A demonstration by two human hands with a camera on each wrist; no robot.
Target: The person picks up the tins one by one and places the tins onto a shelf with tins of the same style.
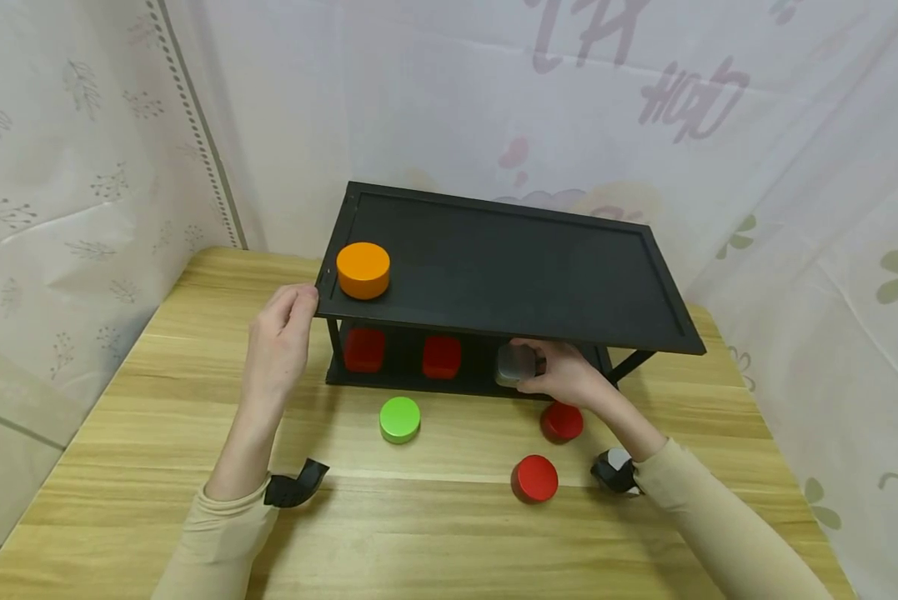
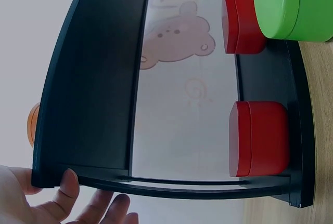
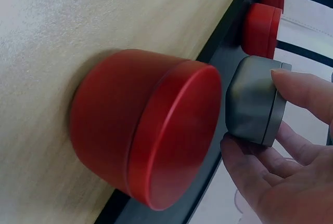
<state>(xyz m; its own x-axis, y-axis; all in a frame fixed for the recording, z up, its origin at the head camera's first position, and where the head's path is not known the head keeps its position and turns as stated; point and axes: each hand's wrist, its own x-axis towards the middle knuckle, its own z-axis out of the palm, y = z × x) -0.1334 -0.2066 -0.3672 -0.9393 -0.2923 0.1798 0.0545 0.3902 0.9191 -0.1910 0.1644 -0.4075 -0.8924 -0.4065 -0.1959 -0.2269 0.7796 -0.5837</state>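
A black two-tier shelf stands on a wooden table. My left hand grips the left front corner of its upper board; in the left wrist view, that hand's fingers touch the board's edge. My right hand reaches under the upper board and holds a grey rounded-square tin between thumb and fingers. In the right wrist view the grey tin is at the lower tier; whether it touches the board I cannot tell. Two red rounded-square tins sit left of it on that tier.
An orange round tin is on the upper board's left end. On the table before the shelf are a green round tin and two red round tins, one close to my right wrist. A patterned curtain hangs behind.
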